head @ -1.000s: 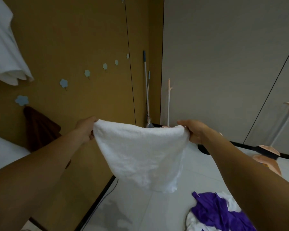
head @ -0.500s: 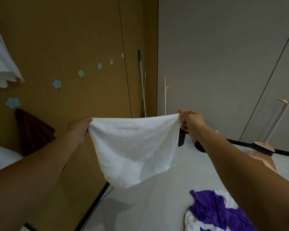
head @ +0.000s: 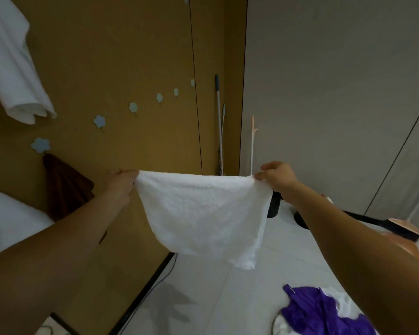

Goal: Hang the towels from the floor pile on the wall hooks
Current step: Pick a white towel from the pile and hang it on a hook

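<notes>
A white towel (head: 203, 211) hangs spread out between my two hands in mid-air. My left hand (head: 120, 182) pinches its left top corner and my right hand (head: 277, 176) pinches its right top corner. On the brown wall to the left runs a row of pale blue flower-shaped hooks (head: 99, 121). A brown towel (head: 65, 187) hangs from the nearest flower hook (head: 40, 144), and a white towel (head: 12, 68) hangs higher at the far left. The floor pile (head: 322, 313), purple and white cloth, lies at the bottom right.
A mop handle (head: 218, 122) and a thin pale stick (head: 252, 143) lean in the corner. A black cylinder (head: 273, 206) stands on the white tiled floor behind the towel. Peach-coloured objects (head: 235, 235) lie near the grey wall's black skirting at right.
The towel has been pulled wider and flatter between my hands, and its lower edge has swung right. The view has tilted slightly, so the wall hooks and hanging towels sit lower in frame.
</notes>
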`<state>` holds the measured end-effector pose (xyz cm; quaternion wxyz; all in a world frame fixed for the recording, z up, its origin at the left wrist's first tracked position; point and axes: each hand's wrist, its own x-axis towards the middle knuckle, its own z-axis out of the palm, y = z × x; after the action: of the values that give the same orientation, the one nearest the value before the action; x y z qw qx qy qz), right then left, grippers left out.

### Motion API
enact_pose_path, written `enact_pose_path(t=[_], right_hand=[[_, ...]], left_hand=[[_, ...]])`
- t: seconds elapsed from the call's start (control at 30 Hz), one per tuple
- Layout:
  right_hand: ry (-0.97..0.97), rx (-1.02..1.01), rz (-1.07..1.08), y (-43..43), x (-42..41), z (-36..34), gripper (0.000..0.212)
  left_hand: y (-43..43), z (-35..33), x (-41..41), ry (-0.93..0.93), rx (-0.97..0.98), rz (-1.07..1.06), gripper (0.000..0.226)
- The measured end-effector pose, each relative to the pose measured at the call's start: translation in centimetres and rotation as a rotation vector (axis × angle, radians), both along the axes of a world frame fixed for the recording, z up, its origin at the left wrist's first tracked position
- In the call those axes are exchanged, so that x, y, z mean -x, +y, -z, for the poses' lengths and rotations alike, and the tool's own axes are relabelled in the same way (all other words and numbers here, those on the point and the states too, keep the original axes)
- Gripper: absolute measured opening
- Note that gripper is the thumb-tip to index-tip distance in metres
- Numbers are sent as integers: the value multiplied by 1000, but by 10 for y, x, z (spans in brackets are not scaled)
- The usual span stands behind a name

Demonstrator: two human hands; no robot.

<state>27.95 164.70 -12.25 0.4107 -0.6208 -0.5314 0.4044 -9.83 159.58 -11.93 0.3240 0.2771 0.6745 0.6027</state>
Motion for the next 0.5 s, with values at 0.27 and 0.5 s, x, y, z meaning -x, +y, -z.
enact_pose_path(t=[0.27,0.5], right_hand=[[-368,-29,-293,12,10,-13,72],[-601,-243,-336,31,40,-18,33]], left_hand=[[-18,-1,0,43,-17,-114,46],[-44,-11,6,382,24,-139,45]])
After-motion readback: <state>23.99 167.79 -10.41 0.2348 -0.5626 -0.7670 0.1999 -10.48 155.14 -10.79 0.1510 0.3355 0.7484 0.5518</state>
